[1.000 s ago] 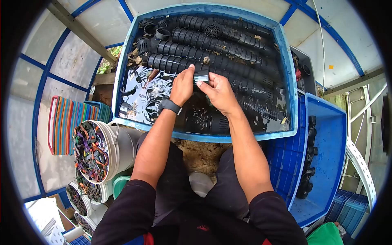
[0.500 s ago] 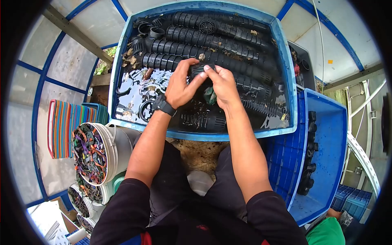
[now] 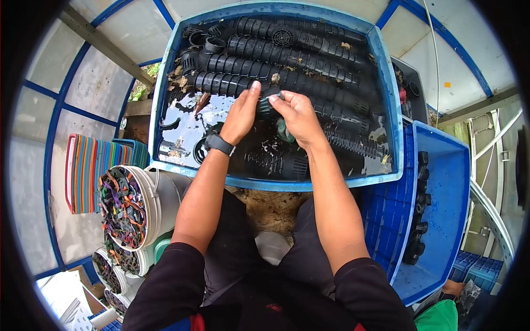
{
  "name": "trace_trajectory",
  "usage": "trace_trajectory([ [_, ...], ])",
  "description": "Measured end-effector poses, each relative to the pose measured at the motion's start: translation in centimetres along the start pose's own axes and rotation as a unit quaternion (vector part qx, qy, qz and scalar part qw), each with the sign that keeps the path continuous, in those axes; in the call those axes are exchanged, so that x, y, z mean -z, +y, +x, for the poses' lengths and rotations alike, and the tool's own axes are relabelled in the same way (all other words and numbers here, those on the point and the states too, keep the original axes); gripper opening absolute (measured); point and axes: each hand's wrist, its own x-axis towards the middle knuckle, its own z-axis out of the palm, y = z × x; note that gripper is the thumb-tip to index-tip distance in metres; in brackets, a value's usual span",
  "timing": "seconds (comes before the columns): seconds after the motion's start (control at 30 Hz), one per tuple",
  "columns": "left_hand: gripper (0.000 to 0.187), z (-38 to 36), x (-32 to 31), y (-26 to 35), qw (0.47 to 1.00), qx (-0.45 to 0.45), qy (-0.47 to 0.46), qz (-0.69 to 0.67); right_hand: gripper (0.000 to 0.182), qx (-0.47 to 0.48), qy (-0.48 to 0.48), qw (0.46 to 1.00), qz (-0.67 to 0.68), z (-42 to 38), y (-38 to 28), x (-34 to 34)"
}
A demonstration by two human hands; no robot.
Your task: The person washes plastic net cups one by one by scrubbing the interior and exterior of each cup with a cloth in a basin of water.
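Note:
Over the blue tub (image 3: 389,83), my right hand (image 3: 298,118) pinches the rim of a small black plastic net pot (image 3: 266,106) between thumb and fingers. A green scrap, perhaps a cloth or scrubber (image 3: 283,131), shows under the same hand's lower fingers. My left hand (image 3: 241,117), with a dark watch on its wrist, is at the pot's left side, fingers stretched out; whether it touches the pot cannot be made out. Around both hands, long nested stacks of black net pots (image 3: 287,52) lie in dark water, with loose pots (image 3: 214,44) at the far left.
At my right stands a blue crate (image 3: 441,220) with a row of black pots (image 3: 420,204). White buckets (image 3: 160,204) full of colourful strips are on my left, beside stacked coloured trays (image 3: 88,174). A person in a green shirt (image 3: 439,317) is at lower right.
My left hand has loosened from the net pot, its thumb lifting away and its fingers straightening. The pot has turned slightly in my right hand, showing more of its side.

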Motion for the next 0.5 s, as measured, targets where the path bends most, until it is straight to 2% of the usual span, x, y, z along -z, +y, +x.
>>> trace_trajectory([
  [0.03,0.056,-0.2,-0.6,-0.5,0.988,-0.129,0.064,0.051,0.022,0.003,0.047,0.999,-0.017,0.3,0.5,0.0],
  [0.07,0.054,-0.4,-0.4,-0.9,0.983,-0.179,0.018,0.034,0.025,0.010,0.080,0.995,0.055,0.6,1.0,0.0],
  [0.1,0.056,-1.2,-0.1,0.5,0.961,-0.256,-0.013,0.099,0.027,-0.017,0.116,0.990,0.075,0.6,0.7,0.1],
  [0.17,0.060,-0.8,-0.2,0.0,0.927,-0.309,-0.034,0.210,0.029,-0.065,0.153,0.979,0.115,0.2,0.2,0.7],
  [0.2,0.057,-0.4,-0.6,-0.3,0.936,-0.298,-0.034,0.185,0.029,-0.068,0.153,0.979,0.115,-0.2,-0.2,0.6],
  [0.23,0.047,-0.3,-1.0,-0.4,0.952,-0.262,-0.006,0.159,0.027,-0.025,0.113,0.988,0.105,-0.4,-0.6,0.4],
  [0.3,0.047,0.1,-1.5,-0.7,0.967,-0.215,0.064,0.120,0.022,0.056,0.015,0.997,0.052,-0.6,-1.4,0.2],
  [0.33,0.048,0.3,-1.4,-0.7,0.983,-0.120,0.056,0.125,0.021,0.051,0.015,0.998,0.046,-0.8,-1.5,0.1],
  [0.37,0.048,0.5,-1.3,-0.9,0.983,-0.118,0.058,0.125,0.020,0.046,0.015,0.998,0.040,-1.0,-1.4,0.0],
  [0.43,0.051,0.2,-1.3,-0.5,0.996,-0.030,0.029,0.084,0.020,0.046,0.026,0.997,0.056,-0.6,-1.1,-0.1],
  [0.47,0.045,-0.6,-1.7,-0.4,0.984,-0.144,0.059,0.088,0.021,0.049,0.035,0.996,0.070,-0.5,-1.1,-0.1],
  [0.5,0.049,-0.3,-1.7,-0.1,0.923,-0.342,0.101,0.144,0.021,0.050,0.036,0.996,0.071,-0.3,-0.9,0.3],
])
